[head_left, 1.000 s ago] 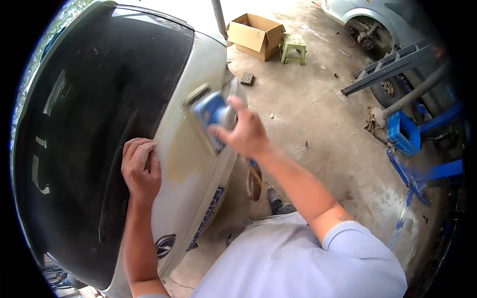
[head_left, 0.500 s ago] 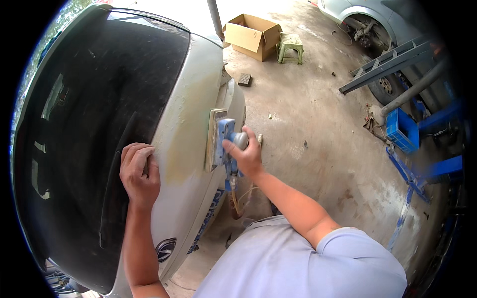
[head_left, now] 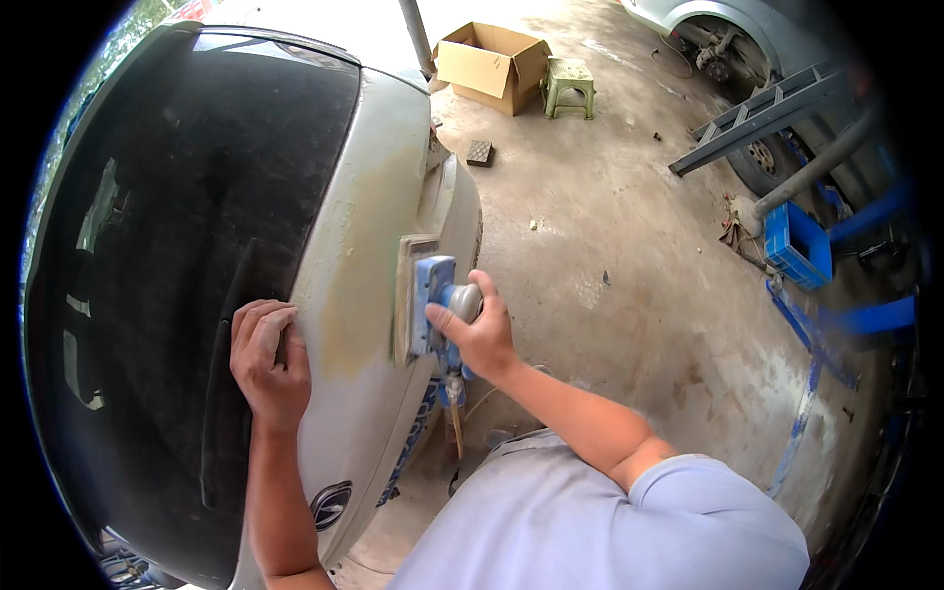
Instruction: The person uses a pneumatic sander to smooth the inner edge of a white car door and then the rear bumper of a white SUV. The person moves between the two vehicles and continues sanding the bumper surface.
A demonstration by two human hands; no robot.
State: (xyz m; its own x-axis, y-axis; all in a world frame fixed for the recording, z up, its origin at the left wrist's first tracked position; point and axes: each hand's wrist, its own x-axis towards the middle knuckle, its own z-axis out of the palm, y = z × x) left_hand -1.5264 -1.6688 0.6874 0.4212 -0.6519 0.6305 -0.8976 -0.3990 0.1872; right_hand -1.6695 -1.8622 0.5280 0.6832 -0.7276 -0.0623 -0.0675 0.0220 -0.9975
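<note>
My right hand (head_left: 484,334) is wrapped round the grey knob of a blue air sander (head_left: 433,305). The sander's broad rectangular pad lies against the white rear panel of a car (head_left: 339,403), beside a yellowish filler patch (head_left: 359,315). A hose (head_left: 455,433) hangs from the sander's lower end. My left hand (head_left: 270,359), dusty at the fingertips, leans on the car at the border of the dark rear window (head_left: 187,216), next to the wiper (head_left: 228,374). Its fingers are curled in against the thumb; whatever may be between them is hidden.
An open cardboard box (head_left: 492,74) and a green stool (head_left: 568,88) stand on the concrete floor beyond the car, with a small dark block (head_left: 480,153) nearer. At right are a grey ladder (head_left: 752,118), a loose tyre (head_left: 762,165), a blue crate (head_left: 798,246) and another car (head_left: 733,15).
The sander has moved slightly down and left along the panel with my right hand. My left hand stays at the window's border; the whole view has shifted a little.
</note>
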